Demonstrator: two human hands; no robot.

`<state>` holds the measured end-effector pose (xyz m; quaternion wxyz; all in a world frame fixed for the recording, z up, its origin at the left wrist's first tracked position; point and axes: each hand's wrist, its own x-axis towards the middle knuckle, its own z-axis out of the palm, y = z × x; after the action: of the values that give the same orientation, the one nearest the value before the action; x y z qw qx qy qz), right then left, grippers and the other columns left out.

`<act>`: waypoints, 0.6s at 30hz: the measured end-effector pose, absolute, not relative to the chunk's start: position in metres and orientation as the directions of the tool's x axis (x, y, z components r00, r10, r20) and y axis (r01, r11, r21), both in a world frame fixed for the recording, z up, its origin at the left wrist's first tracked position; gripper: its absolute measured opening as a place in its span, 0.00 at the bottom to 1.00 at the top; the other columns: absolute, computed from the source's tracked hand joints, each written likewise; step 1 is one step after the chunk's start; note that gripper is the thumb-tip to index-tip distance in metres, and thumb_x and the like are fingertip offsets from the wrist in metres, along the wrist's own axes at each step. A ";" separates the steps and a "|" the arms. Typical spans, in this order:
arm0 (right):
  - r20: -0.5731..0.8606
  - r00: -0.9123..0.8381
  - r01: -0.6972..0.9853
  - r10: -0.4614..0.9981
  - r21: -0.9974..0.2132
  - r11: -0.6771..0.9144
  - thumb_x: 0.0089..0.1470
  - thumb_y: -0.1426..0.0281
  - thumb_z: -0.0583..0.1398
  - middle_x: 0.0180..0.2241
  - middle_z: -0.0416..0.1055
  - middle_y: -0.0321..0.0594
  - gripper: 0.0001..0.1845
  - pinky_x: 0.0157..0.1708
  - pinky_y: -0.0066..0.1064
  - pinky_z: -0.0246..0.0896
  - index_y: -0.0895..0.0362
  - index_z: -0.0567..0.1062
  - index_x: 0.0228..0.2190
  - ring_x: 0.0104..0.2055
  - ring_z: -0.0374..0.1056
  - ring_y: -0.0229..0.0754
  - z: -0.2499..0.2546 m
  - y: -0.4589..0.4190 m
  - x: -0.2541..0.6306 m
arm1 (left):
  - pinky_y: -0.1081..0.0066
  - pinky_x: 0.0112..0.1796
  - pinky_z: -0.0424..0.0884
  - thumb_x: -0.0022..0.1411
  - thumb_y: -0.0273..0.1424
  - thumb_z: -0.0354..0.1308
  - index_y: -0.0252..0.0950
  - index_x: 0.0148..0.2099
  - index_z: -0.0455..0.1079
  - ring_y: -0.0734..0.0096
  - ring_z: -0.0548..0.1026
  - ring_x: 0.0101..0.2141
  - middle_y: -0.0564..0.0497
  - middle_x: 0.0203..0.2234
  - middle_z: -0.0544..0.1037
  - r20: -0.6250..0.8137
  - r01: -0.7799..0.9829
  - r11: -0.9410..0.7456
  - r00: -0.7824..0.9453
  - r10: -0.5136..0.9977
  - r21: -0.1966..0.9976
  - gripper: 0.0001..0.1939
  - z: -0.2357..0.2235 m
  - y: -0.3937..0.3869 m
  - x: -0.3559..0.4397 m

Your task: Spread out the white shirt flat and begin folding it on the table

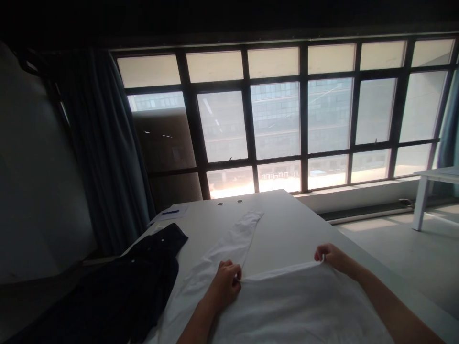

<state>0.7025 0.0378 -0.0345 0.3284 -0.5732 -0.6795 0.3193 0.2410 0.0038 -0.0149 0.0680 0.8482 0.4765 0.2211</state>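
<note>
Dark garment heaped at 9 o'clock on the counter, touching the white shirt. Shirt lies flat dead ahead, one sleeve trailing toward 12. Left hand and right hand each pinch the far edge, fingers pressed together on cloth; that edge runs 9-to-3 between them. Paper with a pen beyond at 11, well apart.

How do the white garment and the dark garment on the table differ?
The white garment is spread flat, its edge pinched by the left hand and right hand; the dark garment lies bunched and untouched at the left. Both rest on the white table.
</note>
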 end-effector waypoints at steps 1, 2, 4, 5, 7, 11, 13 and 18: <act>0.069 -0.142 0.567 0.987 -0.812 0.138 0.34 0.68 0.52 0.28 0.77 0.42 0.10 0.39 0.31 0.63 0.57 0.71 0.18 0.35 0.71 0.44 -0.033 0.037 0.702 | 0.65 0.48 0.61 0.46 0.20 0.54 0.41 0.35 0.70 0.64 0.71 0.38 0.52 0.29 0.76 0.314 0.786 -0.530 0.440 0.841 0.317 0.15 -0.015 0.004 0.241; 0.062 -0.152 0.569 0.986 -0.810 0.139 0.34 0.68 0.52 0.27 0.76 0.42 0.10 0.39 0.31 0.63 0.57 0.72 0.18 0.34 0.71 0.44 -0.033 0.036 0.702 | 0.65 0.48 0.61 0.46 0.20 0.54 0.41 0.38 0.71 0.63 0.70 0.39 0.52 0.31 0.76 0.319 0.794 -0.524 0.433 0.843 0.306 0.16 -0.014 0.003 0.241; 0.064 -0.157 0.581 0.985 -0.801 0.145 0.36 0.67 0.53 0.25 0.75 0.41 0.11 0.36 0.30 0.62 0.58 0.73 0.21 0.32 0.69 0.43 -0.032 0.037 0.700 | 0.64 0.50 0.60 0.48 0.22 0.56 0.43 0.42 0.71 0.62 0.70 0.43 0.52 0.35 0.76 0.329 0.811 -0.514 0.422 0.845 0.279 0.18 -0.013 0.003 0.240; 0.072 -0.157 0.587 0.985 -0.795 0.151 0.38 0.66 0.54 0.26 0.75 0.40 0.12 0.35 0.30 0.62 0.59 0.75 0.23 0.32 0.69 0.43 -0.032 0.037 0.699 | 0.63 0.51 0.59 0.50 0.24 0.57 0.43 0.43 0.71 0.61 0.69 0.44 0.51 0.37 0.76 0.335 0.820 -0.507 0.414 0.846 0.266 0.17 -0.013 0.003 0.239; 0.096 -0.160 0.601 0.982 -0.780 0.174 0.43 0.63 0.55 0.29 0.76 0.39 0.16 0.35 0.29 0.62 0.59 0.77 0.30 0.34 0.69 0.43 -0.031 0.038 0.698 | 0.61 0.51 0.58 0.54 0.28 0.59 0.43 0.44 0.71 0.58 0.68 0.47 0.50 0.40 0.75 0.346 0.838 -0.487 0.394 0.851 0.244 0.13 -0.013 0.003 0.237; 0.137 -0.135 0.670 0.981 -0.717 0.192 0.52 0.55 0.54 0.35 0.77 0.41 0.22 0.36 0.29 0.62 0.59 0.76 0.34 0.38 0.70 0.46 -0.032 0.042 0.699 | 0.61 0.50 0.59 0.65 0.38 0.57 0.42 0.45 0.71 0.58 0.67 0.48 0.49 0.43 0.73 0.378 0.888 -0.430 0.346 0.859 0.165 0.09 -0.019 0.006 0.236; 0.148 -0.077 0.719 0.986 -0.677 0.158 0.54 0.54 0.53 0.32 0.77 0.42 0.22 0.35 0.31 0.61 0.59 0.75 0.33 0.36 0.71 0.46 -0.034 0.044 0.699 | 0.62 0.50 0.60 0.72 0.38 0.48 0.42 0.46 0.71 0.60 0.68 0.48 0.49 0.44 0.73 0.394 0.910 -0.395 0.320 0.862 0.124 0.11 -0.023 0.008 0.236; 0.141 0.044 0.810 0.989 -0.584 0.047 0.59 0.60 0.52 0.37 0.78 0.46 0.17 0.40 0.31 0.61 0.58 0.75 0.36 0.40 0.73 0.47 -0.047 0.045 0.693 | 0.62 0.49 0.59 0.73 0.28 0.45 0.42 0.47 0.72 0.61 0.68 0.48 0.48 0.47 0.72 0.408 0.935 -0.333 0.258 0.876 0.124 0.14 -0.028 0.014 0.234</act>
<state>0.6927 0.0452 -0.0470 0.2700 -0.6703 -0.6711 0.1654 0.2338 0.0137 -0.0278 -0.0716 0.7898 0.5731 0.2066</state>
